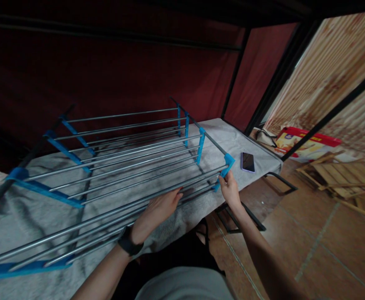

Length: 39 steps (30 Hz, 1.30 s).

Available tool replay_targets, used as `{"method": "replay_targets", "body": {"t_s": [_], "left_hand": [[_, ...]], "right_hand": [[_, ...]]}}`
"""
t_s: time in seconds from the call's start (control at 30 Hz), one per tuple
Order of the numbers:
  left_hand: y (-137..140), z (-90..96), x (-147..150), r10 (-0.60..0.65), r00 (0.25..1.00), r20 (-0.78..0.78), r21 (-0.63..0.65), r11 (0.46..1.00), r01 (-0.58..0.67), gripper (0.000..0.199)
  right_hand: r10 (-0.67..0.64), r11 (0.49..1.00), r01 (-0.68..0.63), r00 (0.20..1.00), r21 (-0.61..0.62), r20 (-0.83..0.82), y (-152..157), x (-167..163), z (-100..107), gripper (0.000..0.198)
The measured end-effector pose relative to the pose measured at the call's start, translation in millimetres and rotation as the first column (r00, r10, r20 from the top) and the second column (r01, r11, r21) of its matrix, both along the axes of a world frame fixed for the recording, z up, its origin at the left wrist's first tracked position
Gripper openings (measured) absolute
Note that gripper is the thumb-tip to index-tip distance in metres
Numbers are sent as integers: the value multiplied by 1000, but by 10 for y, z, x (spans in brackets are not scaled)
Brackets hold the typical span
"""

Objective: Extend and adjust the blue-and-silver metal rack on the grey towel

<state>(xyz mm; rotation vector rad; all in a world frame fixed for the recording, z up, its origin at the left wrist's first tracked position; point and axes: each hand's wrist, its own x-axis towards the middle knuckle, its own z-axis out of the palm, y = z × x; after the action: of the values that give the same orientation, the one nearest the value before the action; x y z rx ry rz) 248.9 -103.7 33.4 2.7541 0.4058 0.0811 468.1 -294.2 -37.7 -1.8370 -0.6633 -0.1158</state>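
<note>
Your left hand (160, 208) rests open on the rack's (122, 154) metal rails while your right hand (230, 189) closes its grip on the rack's blue corner, above the grey cloth (201, 208).

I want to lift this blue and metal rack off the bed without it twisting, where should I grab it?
Probably grip the rack at its blue end brackets, from the near side: the right hand already pinches the right corner bracket. The left hand rests on thin rods mid-span, which may flex; the far-left bracket balances better.
</note>
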Motion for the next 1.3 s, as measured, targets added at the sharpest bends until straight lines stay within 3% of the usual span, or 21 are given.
{"method": "replay_targets", "body": {"t_s": [0.33, 0.57, 0.77, 1.3], "left_hand": [[-80, 6, 116, -23, 995, 98, 7, 1000, 22, 28], [-48, 11, 81, -49, 979, 196, -38, 998, 58, 36], [-61, 75, 110, -120, 977, 174, -84, 987, 136, 38], [-40, -17, 141, -178, 968, 176, -40, 982, 187, 44]], "right_hand": [[43, 996, -36, 996, 82, -81, 25, 115, -83, 22], [95, 986, -78, 989, 147, -115, 67, 81, -32, 29], [120, 981, -102, 988, 168, -101, 96, 88, -11, 22], [165, 970, -132, 974, 203, -154, 101, 121, -58, 29]]}}
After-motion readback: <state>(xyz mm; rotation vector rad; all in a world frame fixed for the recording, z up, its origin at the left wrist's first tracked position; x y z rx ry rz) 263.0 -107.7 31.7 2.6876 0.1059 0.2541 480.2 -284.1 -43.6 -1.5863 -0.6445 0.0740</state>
